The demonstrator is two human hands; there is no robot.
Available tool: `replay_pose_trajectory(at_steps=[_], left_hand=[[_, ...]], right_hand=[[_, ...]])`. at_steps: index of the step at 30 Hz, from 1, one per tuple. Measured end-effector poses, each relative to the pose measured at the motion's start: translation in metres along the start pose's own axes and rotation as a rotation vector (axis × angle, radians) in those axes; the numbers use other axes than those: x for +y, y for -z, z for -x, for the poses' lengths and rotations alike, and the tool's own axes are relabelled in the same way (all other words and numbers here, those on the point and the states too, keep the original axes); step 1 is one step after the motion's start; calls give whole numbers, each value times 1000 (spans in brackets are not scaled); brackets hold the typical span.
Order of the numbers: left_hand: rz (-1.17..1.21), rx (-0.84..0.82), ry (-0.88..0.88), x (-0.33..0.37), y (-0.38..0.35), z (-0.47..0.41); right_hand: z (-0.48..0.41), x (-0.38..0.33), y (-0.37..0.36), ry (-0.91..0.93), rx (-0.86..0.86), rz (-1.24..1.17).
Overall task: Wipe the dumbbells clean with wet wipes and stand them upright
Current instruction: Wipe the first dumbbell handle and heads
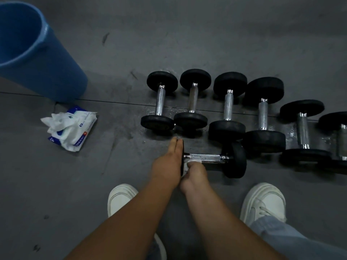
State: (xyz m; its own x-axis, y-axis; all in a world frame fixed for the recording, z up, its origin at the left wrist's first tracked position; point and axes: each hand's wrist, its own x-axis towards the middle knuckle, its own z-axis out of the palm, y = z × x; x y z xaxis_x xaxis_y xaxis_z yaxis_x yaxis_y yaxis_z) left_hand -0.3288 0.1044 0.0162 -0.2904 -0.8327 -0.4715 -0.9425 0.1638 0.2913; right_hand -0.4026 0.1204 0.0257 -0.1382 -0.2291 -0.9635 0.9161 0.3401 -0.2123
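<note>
Head view. Nearest the feet, a dumbbell [205, 158] on its side on the dark floor [206, 44], chrome handle running left to right, black right-hand weight just short of the row behind.

Left hand [170, 162] flat against the outer face of that dumbbell's left weight, fingers straight and together, tips pointing away from the body. Weight itself mostly hidden behind the palm.

Right hand [195, 172] just beside the left one, fingers curled round a white wet wipe [185, 166], wipe pressed to the near side of the handle at its left end, close to the inner face of the left weight.

Beyond both hands, a row of dumbbells [228, 106], six in sight, all on their sides, handles pointing away, the last cut off by the right edge.

Well to the left, a pack of wet wipes [82, 126] with loose white sheets spilling out. Past it, at top left, a blue bin [43, 72].

Below, two white shoes [120, 197], one either side of the forearms.
</note>
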Motion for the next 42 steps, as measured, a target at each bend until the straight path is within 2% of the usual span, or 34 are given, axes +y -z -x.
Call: replay_pose_trajectory(at_steps=[2,4,6,11,15,19,23,27,31,33,34,36,38,39,40,41,42], left_hand=[[2,-4,-2,0,-2,-1],[4,-26,-2,1,-1,2],[4,-26,-1,2,0,4],[-11,-7,11,5,4,4],[-5,-16,4,4,4,7],[15,-5,4,5,7,6],[0,-4,-2,6,4,9],[-12,17,-5,5,6,7],[-2,-17,-13,5,5,10],[-10,-13,-8,2,5,6],[-5,-7,-1,2,4,5],[18,0,-5,2,4,5],[21,-1,-26,2,4,6],[19,-2,-32,1,5,7],[18,-3,-34,0,6,7],[19,-1,-35,0,6,7],[23,1,-36,1,7,6]], right_hand=[[6,3,5,24,-24,-137],[0,-2,5,0,-21,-172],[0,-8,2,-34,-11,-155],[-7,10,7,52,23,-30],[-14,3,3,-69,9,79],[-7,6,9,-27,16,89],[-14,-1,6,-72,9,95],[-7,8,15,19,-37,103],[-6,-1,5,-22,-10,144],[4,4,11,95,-11,281],[14,5,16,215,-31,371],[24,1,27,592,-94,610],[10,-13,25,1059,13,1134],[0,-18,25,1193,49,1422],[-10,-19,28,1201,28,1640],[-13,-16,34,1206,-25,1749],[-13,-12,42,1232,-52,1755]])
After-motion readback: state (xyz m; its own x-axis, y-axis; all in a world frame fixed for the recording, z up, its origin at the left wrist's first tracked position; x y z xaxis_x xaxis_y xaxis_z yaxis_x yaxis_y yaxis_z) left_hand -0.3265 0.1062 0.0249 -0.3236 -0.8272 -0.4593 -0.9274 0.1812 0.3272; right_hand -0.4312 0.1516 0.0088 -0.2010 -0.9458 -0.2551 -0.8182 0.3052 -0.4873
